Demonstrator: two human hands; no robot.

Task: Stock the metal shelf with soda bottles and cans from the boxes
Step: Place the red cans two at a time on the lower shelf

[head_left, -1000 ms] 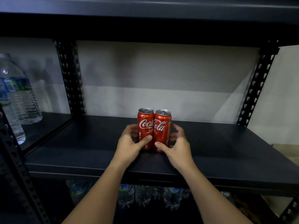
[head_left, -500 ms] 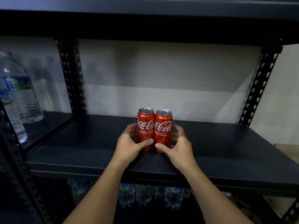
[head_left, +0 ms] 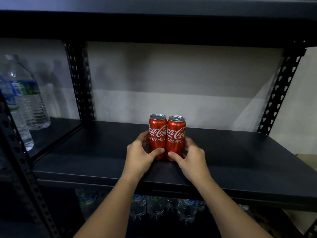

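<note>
Red cans, head view only. Left can point(head_left: 157, 136) and right can point(head_left: 176, 137) are standing upright, side by side and touching, labels facing the camera, near the front-middle of the metal shelf point(head_left: 240, 157).

Left hand point(head_left: 139, 156) is curling round the left can: thumb across the lower front, fingers wrapping the far left side. Right hand point(head_left: 192, 158) is mirroring that on the right can. Both are gripping low on the cans.

Key relation: each can is sitting directly ahead of its own hand, long axis vertical, neither hand nearer than the other. Open shelf is lying behind the pair and to both sides, so a push toward the back wall is looking unobstructed; that's my read, not a seen move.

Surroundings: water bottles point(head_left: 25, 100) are standing on the neighbouring shelf to the left, well apart. More bottles point(head_left: 154, 208) are showing on the level below. Perforated uprights point(head_left: 79, 83) are flanking the bay. Boxes: cannot tell.
</note>
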